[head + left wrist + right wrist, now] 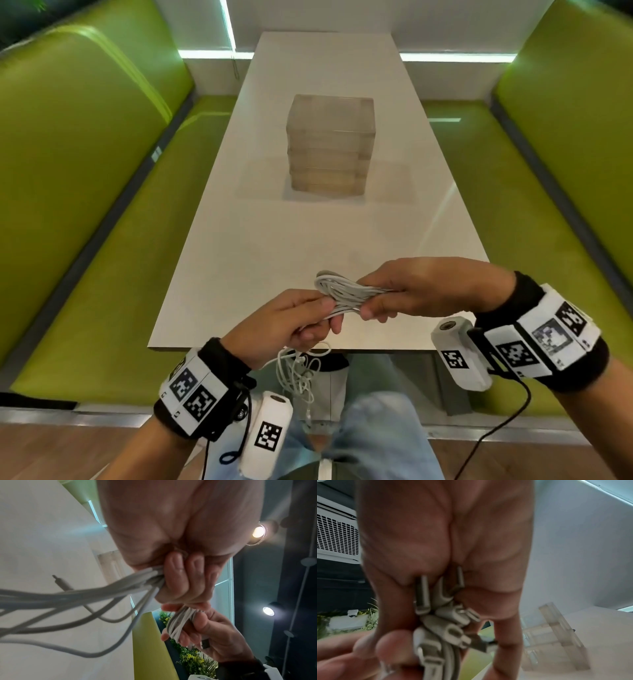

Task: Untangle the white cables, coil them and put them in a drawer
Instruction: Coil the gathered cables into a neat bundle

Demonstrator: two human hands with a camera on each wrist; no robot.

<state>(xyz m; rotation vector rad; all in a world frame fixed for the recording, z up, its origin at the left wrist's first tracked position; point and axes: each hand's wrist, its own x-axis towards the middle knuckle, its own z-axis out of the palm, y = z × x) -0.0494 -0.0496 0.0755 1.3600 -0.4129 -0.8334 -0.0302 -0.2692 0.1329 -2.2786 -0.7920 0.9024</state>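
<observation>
A bundle of white cables (346,294) hangs in the air above the near edge of the white table (274,240). My right hand (407,291) grips one end of the coiled part, its fingers curled round the loops (440,622). My left hand (308,322) grips the other end, and loose tangled cable (298,373) hangs down from it toward my lap. In the left wrist view the strands (102,593) run out of my closed left fingers (181,577), with a plug end (61,582) showing. A clear drawer unit (330,144) stands mid-table, all drawers closed.
Green padded benches (85,171) run along both sides of the table, the right one (548,171) close to my right arm. Wrist cameras with black cords (507,421) hang below both wrists. My legs in jeans (370,435) are under the table's near edge.
</observation>
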